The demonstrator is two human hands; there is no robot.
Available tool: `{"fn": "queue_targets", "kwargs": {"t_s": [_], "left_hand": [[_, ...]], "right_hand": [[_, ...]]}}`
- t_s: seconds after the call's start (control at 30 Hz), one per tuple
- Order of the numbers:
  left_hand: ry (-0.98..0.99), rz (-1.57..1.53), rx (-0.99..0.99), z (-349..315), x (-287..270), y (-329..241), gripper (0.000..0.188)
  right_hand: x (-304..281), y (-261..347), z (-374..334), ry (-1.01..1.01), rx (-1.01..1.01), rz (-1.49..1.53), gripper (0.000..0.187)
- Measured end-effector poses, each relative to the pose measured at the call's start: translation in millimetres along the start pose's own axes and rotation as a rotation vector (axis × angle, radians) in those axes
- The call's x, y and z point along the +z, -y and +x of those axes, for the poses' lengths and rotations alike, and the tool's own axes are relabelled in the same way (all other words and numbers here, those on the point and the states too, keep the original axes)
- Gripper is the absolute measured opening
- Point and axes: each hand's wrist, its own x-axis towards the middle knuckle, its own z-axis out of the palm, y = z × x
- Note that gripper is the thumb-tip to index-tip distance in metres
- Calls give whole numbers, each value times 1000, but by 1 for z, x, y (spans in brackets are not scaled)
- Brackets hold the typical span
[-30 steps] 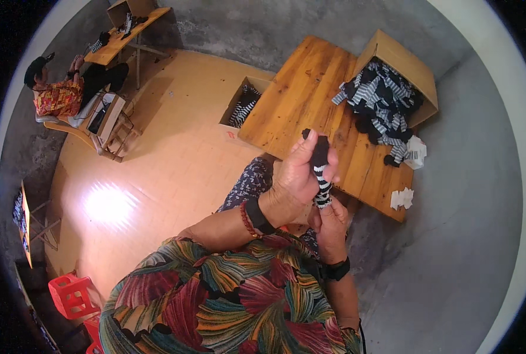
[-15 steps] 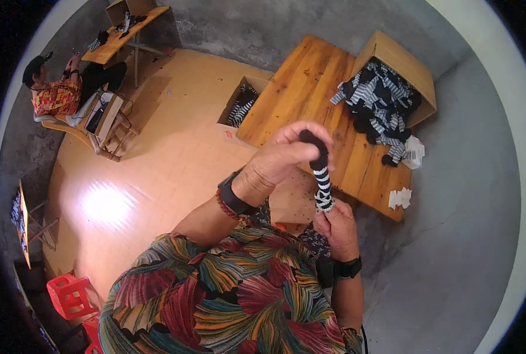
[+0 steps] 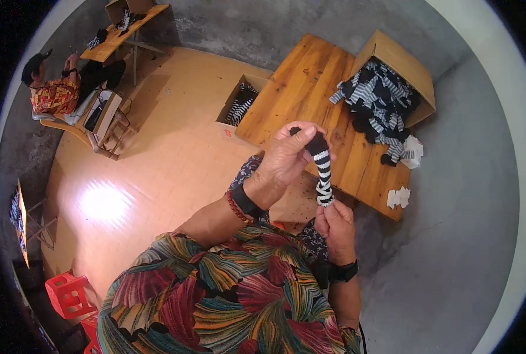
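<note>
**One sock in hand, a heap still waiting**

Over the table's near edge, both hands work a single striped sock (image 3: 322, 171). The right hand (image 3: 335, 227), nearest the body, pinches the sock's lower end between fingertips and thumb. The left hand (image 3: 288, 156), just above it, has its fingers closed around the dark upper end, so the sock hangs stretched upright between the two, clear of the table (image 3: 310, 88) and touching nothing else. It looks doubled or rolled tight, though whether it is one sock or a pair pressed together I cannot tell.

On the table's near right corner lie a few small white cards (image 3: 398, 197), with another white bundle (image 3: 413, 151) a little farther along the same edge. Beyond that, at the table's far right, an open cardboard box (image 3: 393, 50) spills a large heap of socks (image 3: 378, 100) in black and grey stripes onto the boards. Beside the table's left edge, on the floor, stands a second box (image 3: 232, 106) holding only a few striped socks.

Judging by these piles, the work appears early: the floor box is thinly filled, the heap is big, and most of the tabletop lies bare.

Far off to the table's left, another person (image 3: 56, 88) sits at a separate bench (image 3: 124, 32).
</note>
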Motion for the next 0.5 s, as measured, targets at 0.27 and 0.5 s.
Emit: {"fn": "queue_targets", "kwargs": {"t_s": [0.27,0.5], "left_hand": [[-61,-74,-32,-6,4,8,19],[-62,-223,-203,-13,8,19,32]], "right_hand": [[1,-7,5,58,35,94,24],[12,3,4,28,81,76,26]]}}
